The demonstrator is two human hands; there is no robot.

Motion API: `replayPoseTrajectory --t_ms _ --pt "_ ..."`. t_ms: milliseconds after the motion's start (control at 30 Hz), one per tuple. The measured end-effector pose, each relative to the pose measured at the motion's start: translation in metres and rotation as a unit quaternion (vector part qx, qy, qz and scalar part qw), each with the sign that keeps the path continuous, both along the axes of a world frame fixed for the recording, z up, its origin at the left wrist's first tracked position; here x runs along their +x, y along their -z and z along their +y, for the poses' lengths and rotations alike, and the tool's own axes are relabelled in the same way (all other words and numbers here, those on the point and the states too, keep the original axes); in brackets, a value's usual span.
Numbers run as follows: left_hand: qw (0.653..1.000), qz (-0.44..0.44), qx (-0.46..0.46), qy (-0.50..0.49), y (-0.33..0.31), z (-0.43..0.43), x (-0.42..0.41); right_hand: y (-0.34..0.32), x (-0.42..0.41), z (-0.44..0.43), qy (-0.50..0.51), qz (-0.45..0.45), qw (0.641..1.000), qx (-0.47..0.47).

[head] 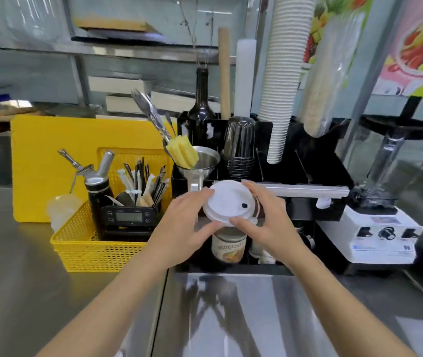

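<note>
A round white plastic cup lid [227, 200] with a small dark sip hole is held in the air above a black organiser [308, 176]. My left hand [184, 228] pinches the lid's left rim between thumb and fingers. On the lid's right side, my right hand [267, 220] grips its rim with the thumb below and the fingers above. A brown edge shows under the lid by my right fingers; I cannot tell what it is. Below the lid stands a jar [228, 244] with a printed label.
A yellow basket [81, 243] at the left holds a cream whipper [97, 186], a digital scale [130, 217] and wrapped straws. Behind stand a dark bottle [201, 104], a metal funnel [197, 163], stacked white cups [285, 73] and dark cups [238, 148]. A white blender [375, 233] stands at the right. Steel counter [256, 318] lies in front.
</note>
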State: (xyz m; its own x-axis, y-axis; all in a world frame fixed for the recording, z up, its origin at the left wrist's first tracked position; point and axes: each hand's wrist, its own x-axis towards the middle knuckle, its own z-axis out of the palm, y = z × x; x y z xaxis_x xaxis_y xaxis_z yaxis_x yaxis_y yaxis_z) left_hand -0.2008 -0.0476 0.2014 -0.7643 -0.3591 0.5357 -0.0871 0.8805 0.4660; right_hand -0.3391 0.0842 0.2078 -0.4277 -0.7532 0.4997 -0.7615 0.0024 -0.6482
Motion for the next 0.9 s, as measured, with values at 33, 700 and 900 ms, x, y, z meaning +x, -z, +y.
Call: replayPoseTrajectory --t_ms 33,700,900 --pt "1.000 0.008 -0.011 0.012 -0.010 0.003 -0.015 -0.010 -0.011 0.007 0.011 0.003 1.000 -0.005" --pt "0.983 -0.109 -0.094 0.113 -0.060 0.062 -0.272 -0.047 -0.237 0.086 0.194 0.133 0.967 0.103" --pt "0.980 -0.123 -0.126 0.096 -0.040 0.042 -0.291 -0.030 -0.254 0.071 0.179 0.154 0.965 0.115"
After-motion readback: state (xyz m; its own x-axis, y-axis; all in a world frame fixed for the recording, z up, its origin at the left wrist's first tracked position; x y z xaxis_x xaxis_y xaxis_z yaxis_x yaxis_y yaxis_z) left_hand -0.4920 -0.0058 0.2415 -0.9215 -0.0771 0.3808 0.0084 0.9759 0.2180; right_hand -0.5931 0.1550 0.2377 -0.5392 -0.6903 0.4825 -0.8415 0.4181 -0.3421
